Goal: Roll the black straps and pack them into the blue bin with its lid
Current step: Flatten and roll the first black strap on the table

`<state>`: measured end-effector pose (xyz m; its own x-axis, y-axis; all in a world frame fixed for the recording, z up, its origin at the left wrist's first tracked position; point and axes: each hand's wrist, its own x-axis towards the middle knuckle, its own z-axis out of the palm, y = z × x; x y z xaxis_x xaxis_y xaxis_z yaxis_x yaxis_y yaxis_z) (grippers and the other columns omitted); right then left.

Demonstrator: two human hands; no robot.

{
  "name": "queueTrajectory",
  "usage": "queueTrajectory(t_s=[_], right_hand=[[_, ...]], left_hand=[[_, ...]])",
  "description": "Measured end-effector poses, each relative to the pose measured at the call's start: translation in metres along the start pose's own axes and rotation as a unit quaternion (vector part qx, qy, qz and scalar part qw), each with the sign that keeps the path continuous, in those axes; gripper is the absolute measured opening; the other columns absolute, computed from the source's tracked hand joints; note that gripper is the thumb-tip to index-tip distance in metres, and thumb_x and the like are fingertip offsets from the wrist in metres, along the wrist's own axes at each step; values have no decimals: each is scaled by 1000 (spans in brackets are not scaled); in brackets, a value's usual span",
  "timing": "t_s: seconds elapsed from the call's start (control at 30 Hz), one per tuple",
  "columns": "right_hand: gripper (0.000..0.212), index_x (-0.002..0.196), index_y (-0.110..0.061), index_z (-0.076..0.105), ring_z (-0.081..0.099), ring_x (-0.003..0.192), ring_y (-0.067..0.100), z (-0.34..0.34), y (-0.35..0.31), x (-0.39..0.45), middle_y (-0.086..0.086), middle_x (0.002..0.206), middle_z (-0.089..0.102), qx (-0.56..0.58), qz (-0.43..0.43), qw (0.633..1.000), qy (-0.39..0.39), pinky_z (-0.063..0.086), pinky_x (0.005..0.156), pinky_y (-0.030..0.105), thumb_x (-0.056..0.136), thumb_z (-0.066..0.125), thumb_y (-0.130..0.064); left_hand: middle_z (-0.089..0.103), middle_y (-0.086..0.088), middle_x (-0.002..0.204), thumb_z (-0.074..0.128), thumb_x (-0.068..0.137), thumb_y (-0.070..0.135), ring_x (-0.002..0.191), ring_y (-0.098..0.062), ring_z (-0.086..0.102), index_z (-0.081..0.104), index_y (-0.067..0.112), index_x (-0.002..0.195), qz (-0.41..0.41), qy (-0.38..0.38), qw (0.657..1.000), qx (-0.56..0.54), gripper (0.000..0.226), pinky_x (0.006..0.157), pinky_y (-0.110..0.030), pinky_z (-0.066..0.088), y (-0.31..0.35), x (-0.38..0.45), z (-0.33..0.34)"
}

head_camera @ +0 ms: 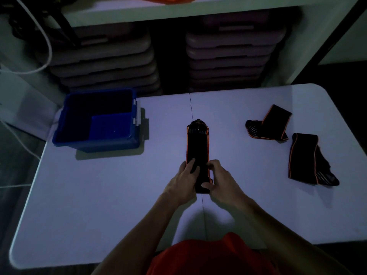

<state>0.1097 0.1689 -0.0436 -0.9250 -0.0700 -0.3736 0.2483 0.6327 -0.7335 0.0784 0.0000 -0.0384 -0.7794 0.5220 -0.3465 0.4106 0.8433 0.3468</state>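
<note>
A black strap with orange edges (197, 143) lies lengthwise in the middle of the white table (99, 195), its far end bunched. My left hand (184, 181) presses flat on its near end, fingers spread over the fabric. My right hand (220, 179) pinches the strap's near right edge between thumb and fingers. Two more black straps lie loosely folded at the right, one farther back (272, 124) and one nearer (303, 157). The blue bin (95, 140) stands open at the table's far left, with the blue lid (111, 126) lying inside it.
Behind the table, stacks of grey trays (107, 56) fill the space under a white shelf (178, 10). A white cable (48, 52) hangs at the far left. My orange shirt (208, 257) shows at the bottom edge.
</note>
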Motion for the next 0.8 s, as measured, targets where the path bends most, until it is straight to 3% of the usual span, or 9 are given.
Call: queueTrajectory(t_s=[0.1, 0.23, 0.33, 0.4, 0.47, 0.53, 0.63, 0.7, 0.8], right_hand=[[58, 131, -26, 42, 54, 119, 11, -3, 1, -1, -8, 133, 56, -11, -12, 1000, 0, 45, 102, 30, 84, 75, -26], [63, 135, -28, 41, 51, 118, 7, -6, 6, -3, -12, 129, 53, -59, -61, 996, -18, 44, 102, 28, 82, 73, -40], [66, 136, -30, 40, 47, 125, 13, -5, 11, -4, -9, 134, 49, -134, -97, 986, 19, 44, 105, 36, 80, 69, -52], [60, 134, -25, 45, 39, 132, 16, -6, 11, -8, -3, 140, 45, -179, -137, 972, 59, 41, 108, 37, 83, 68, -48], [41, 125, -20, 54, 44, 122, 15, -5, 6, -13, -2, 131, 51, -206, -204, 955, 65, 44, 103, 36, 89, 62, -38], [33, 122, -18, 57, 49, 115, 15, -3, 2, -16, -2, 123, 56, -237, -244, 939, 48, 45, 99, 36, 93, 54, -33], [50, 131, -18, 51, 46, 118, 15, -1, 2, -17, -2, 129, 50, -258, -240, 935, 36, 42, 103, 31, 87, 61, -41], [64, 134, -17, 48, 45, 119, 17, -1, 0, -18, 0, 131, 48, -273, -230, 934, 29, 43, 102, 30, 80, 70, -43], [62, 127, -11, 56, 50, 114, 21, 1, -3, -17, 3, 124, 54, -303, -224, 926, 37, 49, 96, 35, 76, 77, -39]], left_hand=[[8, -14, 163, 57, 91, 17, 147, -41, 9, 25, 11, 152, 0, -26, 1000, 17, 69, 112, -53, 36, 0, 0, 0], [5, -10, 164, 51, 95, 24, 149, -39, 6, 22, 14, 153, 20, -37, 998, 47, 66, 115, -51, 31, -5, 0, -6], [4, -5, 165, 45, 98, 25, 150, -33, 4, 22, 18, 154, 20, -26, 998, 56, 61, 115, -49, 28, -8, -1, -7], [5, -2, 165, 40, 100, 26, 151, -28, 4, 23, 20, 154, 13, -11, 999, 51, 57, 115, -47, 27, -8, -3, -6], [9, -3, 165, 39, 100, 26, 152, -25, 3, 26, 19, 153, 14, 3, 999, 47, 55, 114, -46, 27, -7, -4, -6], [18, -6, 163, 45, 96, 24, 151, -29, 10, 34, 16, 149, 31, 31, 997, 56, 54, 111, -48, 31, -6, -6, -7], [40, -9, 149, 52, 87, 21, 137, -34, 35, 48, 11, 140, 55, 58, 994, 73, 54, 99, -49, 45, -7, -6, -6], [40, -7, 148, 51, 88, 21, 135, -29, 37, 43, 12, 143, 52, 42, 995, 74, 57, 100, -44, 42, -7, -4, -5], [38, -4, 151, 48, 91, 22, 136, -24, 37, 39, 14, 146, 54, 40, 995, 72, 56, 100, -41, 38, -7, -2, -8]])
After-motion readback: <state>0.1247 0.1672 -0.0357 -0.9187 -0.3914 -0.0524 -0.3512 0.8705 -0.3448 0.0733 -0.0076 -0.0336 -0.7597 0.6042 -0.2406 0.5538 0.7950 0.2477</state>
